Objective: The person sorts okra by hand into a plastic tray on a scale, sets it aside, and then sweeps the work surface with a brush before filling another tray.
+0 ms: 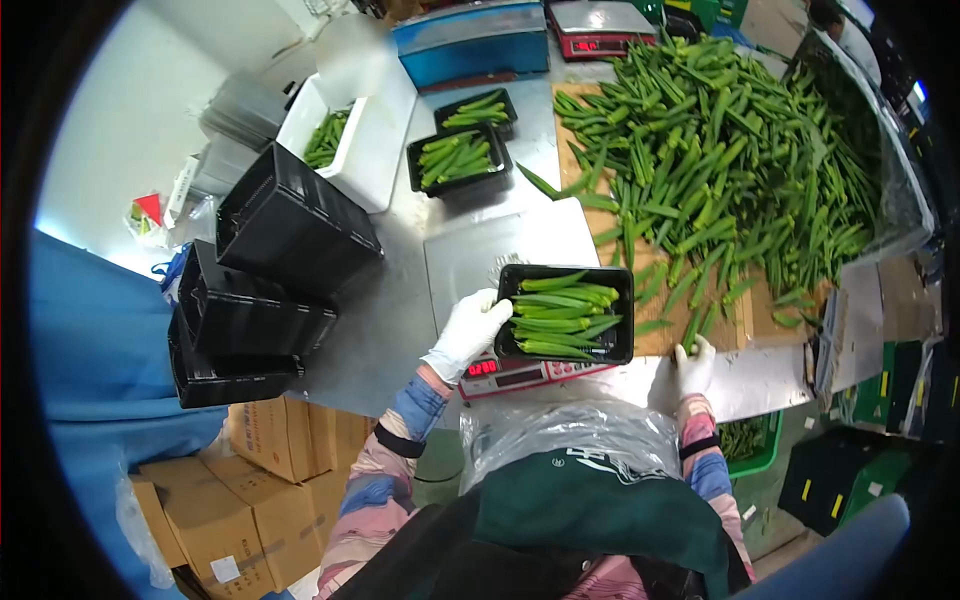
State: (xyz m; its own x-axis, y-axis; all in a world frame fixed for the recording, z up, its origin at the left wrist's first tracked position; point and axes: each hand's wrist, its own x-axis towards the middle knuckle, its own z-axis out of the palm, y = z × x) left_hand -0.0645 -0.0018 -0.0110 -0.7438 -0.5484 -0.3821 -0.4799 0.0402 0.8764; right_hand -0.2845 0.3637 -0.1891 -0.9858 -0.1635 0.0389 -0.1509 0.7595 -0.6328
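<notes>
My left hand [468, 335], in a white glove, grips the left edge of a black tray [622, 345] that holds several okra pods [565, 318]. This tray is over the front of a scale with a metal plate [465, 255] and a red display panel [530, 378]. To the right, my right hand [694, 368], also gloved, has its fingers closed on okra pods [697, 325] at the front edge of the cardboard. A large pile of okra [730, 170] spreads over the cardboard beyond it.
Two filled black trays [450, 184] [505, 129] sit behind the scale. Stacks of empty black trays [320, 235] and a white foam box [375, 150] stand left. A second scale [600, 18] is at the back. A green crate [768, 450] is below the table's right side.
</notes>
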